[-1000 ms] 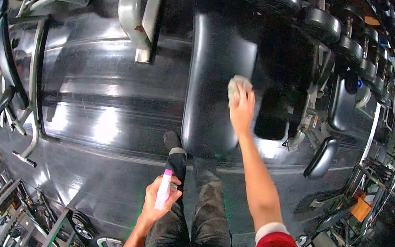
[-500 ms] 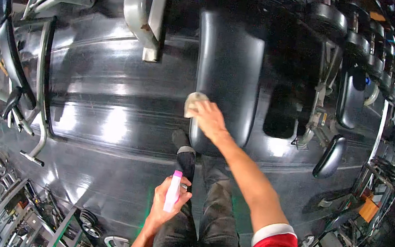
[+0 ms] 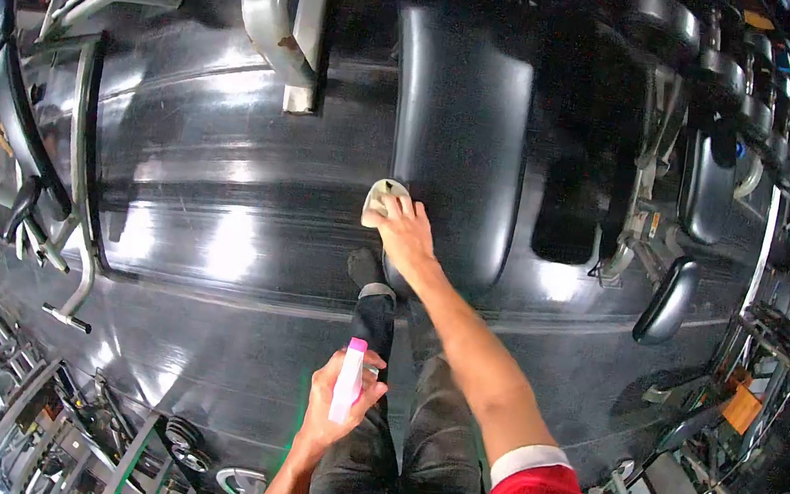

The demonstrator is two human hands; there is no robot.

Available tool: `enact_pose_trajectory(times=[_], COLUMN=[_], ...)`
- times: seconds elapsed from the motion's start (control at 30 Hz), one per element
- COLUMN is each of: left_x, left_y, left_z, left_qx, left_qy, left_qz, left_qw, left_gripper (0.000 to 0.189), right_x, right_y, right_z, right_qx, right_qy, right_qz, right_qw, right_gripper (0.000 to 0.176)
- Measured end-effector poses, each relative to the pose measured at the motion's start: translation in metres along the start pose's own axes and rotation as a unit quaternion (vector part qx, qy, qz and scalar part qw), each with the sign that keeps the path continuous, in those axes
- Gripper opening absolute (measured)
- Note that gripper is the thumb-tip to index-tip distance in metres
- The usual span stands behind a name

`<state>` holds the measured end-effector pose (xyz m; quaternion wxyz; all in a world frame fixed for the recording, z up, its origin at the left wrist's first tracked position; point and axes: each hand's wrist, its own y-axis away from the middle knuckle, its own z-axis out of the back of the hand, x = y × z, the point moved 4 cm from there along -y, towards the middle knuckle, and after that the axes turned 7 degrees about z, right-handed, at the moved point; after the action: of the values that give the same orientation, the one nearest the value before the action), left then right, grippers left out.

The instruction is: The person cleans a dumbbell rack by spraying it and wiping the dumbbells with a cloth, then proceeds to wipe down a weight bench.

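A long black padded bench (image 3: 467, 126) stretches away in front of my legs. My right hand (image 3: 406, 237) is closed on a pale, crumpled cloth (image 3: 378, 206) at the bench's left edge, towards its near end. Part of the cloth hangs out past that edge, and my fingers press on it from above. Lower down, in front of my thighs, my left hand (image 3: 325, 401) is wrapped around a spray bottle (image 3: 349, 382) with a white head and pink tip. The bottle's body is hidden beneath its head and my hand.
Dark dumbbells (image 3: 661, 24) line a rack at the far side. A grey metal frame (image 3: 309, 33) stands left of the bench. Another padded machine (image 3: 26, 109) is farther left, and smaller black pads (image 3: 665, 300) are to the right. My foot (image 3: 367, 268) is beside the bench's near end.
My right hand has slid the cloth slightly left, farther over the bench's edge. My left hand keeps its hold on the spray bottle, almost unmoved. The view has shifted a little.
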<state>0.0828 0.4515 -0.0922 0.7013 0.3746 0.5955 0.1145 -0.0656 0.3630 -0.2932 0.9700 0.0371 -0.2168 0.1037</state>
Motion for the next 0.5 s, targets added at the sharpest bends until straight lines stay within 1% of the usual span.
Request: enact_pose_trajectory(times=[0.03, 0.13, 0.2, 0.23, 0.27, 0.3, 0.37, 0.4, 0.43, 0.47, 0.5], left_x=[0.0, 0.002, 0.0, 0.0, 0.001, 0.002, 0.003, 0.003, 0.001, 0.0, 0.0], left_y=[-0.001, -0.002, -0.002, -0.003, -0.004, -0.002, -0.001, -0.002, -0.004, -0.004, -0.002], left_z=[0.002, 0.006, 0.009, 0.008, 0.007, 0.007, 0.005, 0.004, 0.005, 0.005, 0.004], left_qx=[0.005, 0.008, 0.0, -0.001, -0.01, -0.017, -0.005, 0.007, 0.009, 0.023, 0.039], left_qy=[-0.003, -0.016, -0.013, -0.012, -0.008, -0.006, -0.014, -0.021, -0.026, -0.038, -0.048], left_qz=[-0.001, -0.013, -0.009, -0.011, -0.021, -0.029, -0.019, -0.012, -0.013, -0.006, 0.002], left_qw=[1.0, 1.0, 1.0, 1.0, 1.0, 0.999, 1.0, 1.0, 1.0, 0.999, 0.998], left_gripper=[0.026, 0.026, 0.027, 0.027, 0.027, 0.027, 0.027, 0.027, 0.027, 0.025, 0.027], right_x=[-0.006, -0.05, -0.091, -0.099, -0.1, -0.092, -0.062, -0.041, -0.026, -0.011, -0.005], right_y=[0.004, 0.032, 0.06, 0.066, 0.071, 0.069, 0.048, 0.039, 0.034, 0.03, 0.028], right_z=[0.008, 0.034, 0.058, 0.067, 0.069, 0.061, 0.045, 0.031, 0.014, 0.008, 0.007], right_qx=[0.017, 0.007, -0.066, -0.102, -0.165, -0.164, -0.204, -0.151, -0.146, -0.105, -0.098], right_qy=[0.0, 0.036, 0.037, 0.036, 0.019, 0.019, 0.024, 0.046, 0.004, 0.021, 0.02], right_qz=[0.044, 0.052, -0.114, -0.194, -0.28, -0.283, -0.292, -0.316, -0.269, -0.216, -0.161], right_qw=[0.999, 0.998, 0.991, 0.975, 0.945, 0.945, 0.934, 0.936, 0.952, 0.97, 0.982], right_gripper=[0.022, 0.026, 0.034, 0.037, 0.034, 0.034, 0.045, 0.047, 0.038, 0.036, 0.037])
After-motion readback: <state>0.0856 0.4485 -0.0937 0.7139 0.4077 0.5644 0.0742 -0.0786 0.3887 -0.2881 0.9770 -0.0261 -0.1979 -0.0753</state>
